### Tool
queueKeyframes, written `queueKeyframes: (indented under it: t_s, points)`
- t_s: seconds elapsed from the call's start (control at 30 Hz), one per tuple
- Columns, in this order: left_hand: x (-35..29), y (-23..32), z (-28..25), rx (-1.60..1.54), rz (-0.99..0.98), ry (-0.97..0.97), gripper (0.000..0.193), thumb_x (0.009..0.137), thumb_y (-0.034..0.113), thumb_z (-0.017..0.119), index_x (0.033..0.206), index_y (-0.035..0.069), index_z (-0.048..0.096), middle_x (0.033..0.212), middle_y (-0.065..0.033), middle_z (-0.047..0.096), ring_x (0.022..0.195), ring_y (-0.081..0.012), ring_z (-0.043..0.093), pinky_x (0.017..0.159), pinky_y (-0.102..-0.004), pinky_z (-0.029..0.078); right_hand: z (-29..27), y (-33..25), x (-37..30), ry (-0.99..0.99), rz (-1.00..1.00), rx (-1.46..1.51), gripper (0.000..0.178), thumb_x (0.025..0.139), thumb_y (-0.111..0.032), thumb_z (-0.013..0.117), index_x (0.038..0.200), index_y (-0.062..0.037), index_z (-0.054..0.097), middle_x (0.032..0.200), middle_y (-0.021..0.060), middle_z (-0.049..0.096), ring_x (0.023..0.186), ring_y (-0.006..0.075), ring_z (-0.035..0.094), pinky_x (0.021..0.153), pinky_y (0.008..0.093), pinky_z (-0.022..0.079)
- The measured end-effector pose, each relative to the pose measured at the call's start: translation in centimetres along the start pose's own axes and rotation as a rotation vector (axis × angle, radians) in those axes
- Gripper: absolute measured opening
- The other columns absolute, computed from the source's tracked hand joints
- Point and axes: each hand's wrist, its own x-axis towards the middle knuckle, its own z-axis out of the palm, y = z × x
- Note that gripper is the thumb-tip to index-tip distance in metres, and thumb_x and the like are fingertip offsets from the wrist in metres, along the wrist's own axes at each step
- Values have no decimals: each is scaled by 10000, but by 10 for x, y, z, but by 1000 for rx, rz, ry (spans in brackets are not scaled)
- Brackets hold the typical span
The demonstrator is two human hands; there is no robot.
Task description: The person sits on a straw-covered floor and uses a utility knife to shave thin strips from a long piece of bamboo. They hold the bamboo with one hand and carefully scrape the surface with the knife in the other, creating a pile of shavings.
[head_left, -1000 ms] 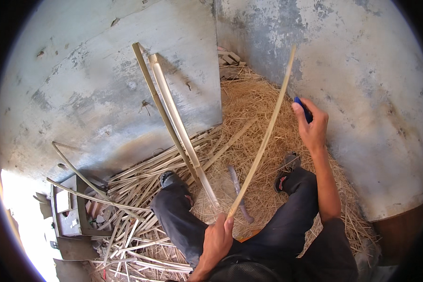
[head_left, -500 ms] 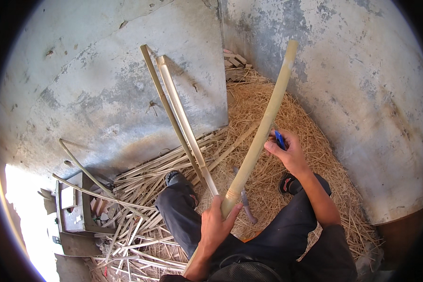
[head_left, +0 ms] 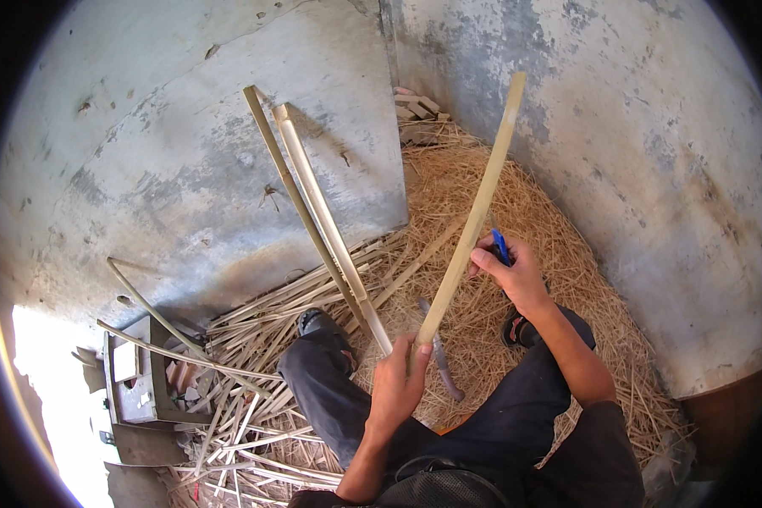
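My left hand [head_left: 395,381] is closed around the lower end of a long split bamboo piece [head_left: 474,220], which slants up and away to the right. Close to the right side of that bamboo, my right hand [head_left: 516,273] grips a slim blue pen-like tool [head_left: 500,247]; its exact kind is unclear. Whether the right fingertips touch the bamboo, I cannot tell. On the ground between my legs lies a knife [head_left: 445,371] with a brownish handle, its upper part half hidden behind the bamboo.
Two bamboo pieces, one narrow [head_left: 288,182] and one pale [head_left: 317,199], lean against the left wall [head_left: 169,169]. Bamboo strips [head_left: 254,305] are heaped left of my legs. Straw-like shavings [head_left: 567,288] cover the ground. A box-like container [head_left: 135,381] with rubble stands far left.
The bamboo in my left hand has turned about its length and now shows a narrower face. Its lower end has moved slightly right, while the right hand stays nearly in place.
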Motion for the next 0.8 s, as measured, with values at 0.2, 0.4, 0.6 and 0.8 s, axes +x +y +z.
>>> queueKeyframes:
  t_s: [0.2, 0.4, 0.6, 0.8]
  points:
    - [7, 6, -6, -144, -48, -49, 383, 1169, 314, 459, 1229, -8, 656, 774, -14, 522, 706, -112, 484, 678, -296, 437, 4, 1, -14, -16, -179, -215, 273, 1079, -305, 644, 1083, -42, 714, 826, 59, 691, 753, 153, 676, 712, 331, 517]
    - [13, 12, -13, -254, 1, -73, 462, 1182, 378, 406, 1220, -15, 646, 775, 32, 466, 696, -91, 425, 655, -279, 401, 26, 11, -29, -138, -666, -734, 354, 994, -382, 756, 1013, -31, 715, 791, 98, 672, 584, 234, 649, 538, 341, 498]
    - [16, 15, -11, -150, 5, -41, 393, 1168, 343, 453, 1170, -17, 611, 743, -85, 527, 683, -218, 498, 644, -374, 434, 39, 12, -40, -189, -702, -860, 336, 956, -375, 784, 1016, -49, 731, 779, 74, 675, 593, 248, 680, 514, 357, 516]
    - [16, 24, -6, -20, 1, 40, 277, 1138, 259, 526, 1089, -13, 554, 698, -280, 577, 696, -532, 588, 598, -542, 417, 41, 15, -39, -196, -707, -872, 310, 951, -350, 786, 1026, -53, 738, 786, 66, 685, 602, 244, 689, 522, 352, 530]
